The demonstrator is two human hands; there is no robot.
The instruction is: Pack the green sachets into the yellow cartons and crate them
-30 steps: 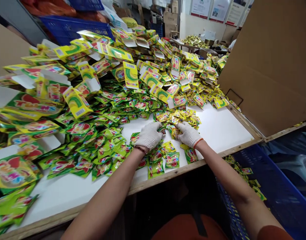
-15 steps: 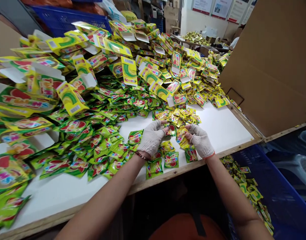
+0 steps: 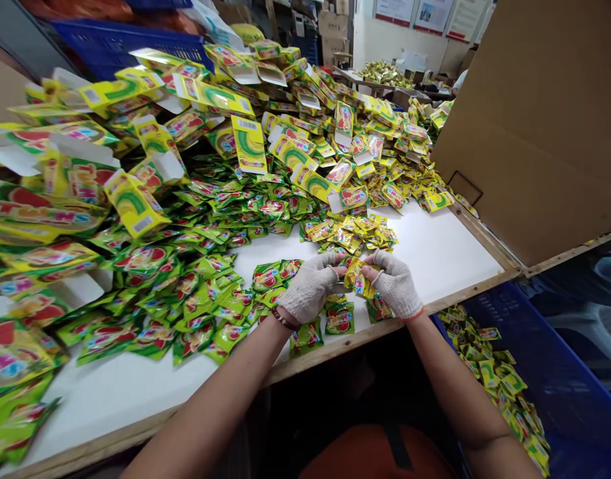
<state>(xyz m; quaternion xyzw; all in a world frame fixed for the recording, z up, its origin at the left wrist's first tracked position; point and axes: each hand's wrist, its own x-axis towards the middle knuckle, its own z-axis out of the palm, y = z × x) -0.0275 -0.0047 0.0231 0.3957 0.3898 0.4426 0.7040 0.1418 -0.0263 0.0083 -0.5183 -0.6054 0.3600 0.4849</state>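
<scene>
A small yellow candy packet [image 3: 359, 278] is pinched between my two hands above the white tabletop. My left hand [image 3: 310, 289], in a white fingerless glove, is closed with thumb and fingertips at the packet's left edge; anything else under those fingers is hidden. My right hand [image 3: 395, 285], gloved alike, grips the same packet from the right. Just beyond them lies a small heap of yellow packets [image 3: 358, 233]. Green watermelon packets lie close by, one [image 3: 340, 318] in front of my hands, another [image 3: 379, 309] partly under my right hand.
Loose green packets [image 3: 205, 286] cover the left of the white table [image 3: 429, 246]. Open yellow boxes [image 3: 250, 143] are piled behind them. A wooden strip [image 3: 345, 346] edges the table. Below right stands a blue crate [image 3: 559, 399] holding yellow packets. A cardboard panel [image 3: 529, 126] rises at right.
My hands have come closer together. The yellow packet from my right hand now sits between both hands. A green packet at my left fingertips is no longer plainly seen. The view has shifted slightly.
</scene>
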